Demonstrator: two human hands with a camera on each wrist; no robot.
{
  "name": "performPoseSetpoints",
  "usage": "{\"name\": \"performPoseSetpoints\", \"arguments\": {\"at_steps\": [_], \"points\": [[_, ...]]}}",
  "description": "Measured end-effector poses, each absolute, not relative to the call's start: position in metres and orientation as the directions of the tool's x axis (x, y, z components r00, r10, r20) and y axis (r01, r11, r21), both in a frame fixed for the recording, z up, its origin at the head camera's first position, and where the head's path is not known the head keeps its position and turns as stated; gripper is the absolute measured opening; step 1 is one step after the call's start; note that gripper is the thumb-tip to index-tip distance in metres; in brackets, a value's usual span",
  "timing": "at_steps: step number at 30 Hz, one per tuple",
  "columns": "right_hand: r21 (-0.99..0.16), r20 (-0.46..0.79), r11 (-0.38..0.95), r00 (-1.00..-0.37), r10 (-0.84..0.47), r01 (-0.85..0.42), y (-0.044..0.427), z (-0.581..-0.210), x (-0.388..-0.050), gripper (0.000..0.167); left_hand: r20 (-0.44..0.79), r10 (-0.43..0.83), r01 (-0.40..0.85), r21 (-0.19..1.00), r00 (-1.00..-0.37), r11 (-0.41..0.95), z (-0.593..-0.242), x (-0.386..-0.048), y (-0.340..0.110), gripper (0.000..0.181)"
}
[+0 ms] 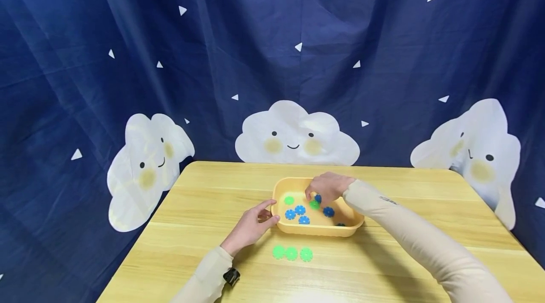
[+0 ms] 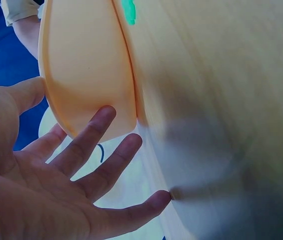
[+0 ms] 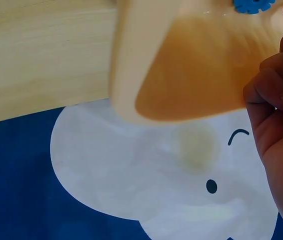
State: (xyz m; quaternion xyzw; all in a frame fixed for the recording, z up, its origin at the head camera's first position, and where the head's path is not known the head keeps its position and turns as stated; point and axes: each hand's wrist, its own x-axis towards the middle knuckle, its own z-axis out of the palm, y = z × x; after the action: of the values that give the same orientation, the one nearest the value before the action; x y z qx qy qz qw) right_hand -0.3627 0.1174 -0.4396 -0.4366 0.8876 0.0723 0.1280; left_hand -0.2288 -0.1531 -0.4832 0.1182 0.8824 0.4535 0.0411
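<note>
My left hand (image 1: 250, 229) rests at the left end of an orange tray (image 1: 315, 230), thumb near its front corner. In the left wrist view the left hand's fingers (image 2: 104, 117) are spread against and beside the tray's outer wall (image 2: 89, 65). Inside the tray my right hand (image 1: 328, 187) points down, fingers bent, around a green disc (image 1: 314, 205) and a blue disc (image 1: 318, 198); whether it pinches either is hidden. The right wrist view has curled fingers (image 3: 276, 82) above the tray and a notched blue disc (image 3: 254, 5).
Three green discs (image 1: 291, 253) lie in a row on the wooden table (image 1: 191, 227) in front of the tray. Several other blue discs (image 1: 300, 209) and another green one (image 1: 289, 200) are in the tray. A dark blue curtain (image 1: 272, 33) with clouds hangs behind the table.
</note>
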Motion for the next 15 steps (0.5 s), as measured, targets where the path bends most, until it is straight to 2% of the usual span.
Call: {"name": "performPoseSetpoints", "arguments": {"at_steps": [15], "points": [[0.059, -0.286, 0.575, -0.565, -0.774, -0.816, 0.1158, -0.4402, -0.3622, 0.029, 0.038, 0.251, 0.177, 0.808, -0.967, 0.562, -0.4841, -0.2288, -0.1531, 0.057]]}}
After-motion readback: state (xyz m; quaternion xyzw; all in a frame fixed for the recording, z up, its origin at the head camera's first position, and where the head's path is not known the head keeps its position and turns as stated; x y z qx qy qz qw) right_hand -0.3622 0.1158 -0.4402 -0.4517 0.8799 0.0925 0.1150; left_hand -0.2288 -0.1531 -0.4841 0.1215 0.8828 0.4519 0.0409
